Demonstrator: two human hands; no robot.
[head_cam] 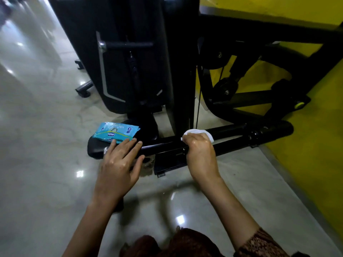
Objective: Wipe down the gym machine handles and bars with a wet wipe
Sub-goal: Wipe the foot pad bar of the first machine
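Our right hand (199, 151) closes around a white wet wipe (196, 133), pressing it onto the machine's low black bar (232, 140), while our left hand (120, 160) lies spread flat beside the blue wipes packet (116, 134).

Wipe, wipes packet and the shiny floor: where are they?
wet wipe (193, 132): head view, white bunched top.
wipes packet (115, 134): head view, blue front face.
floor (46, 145): head view, bare glossy tile.
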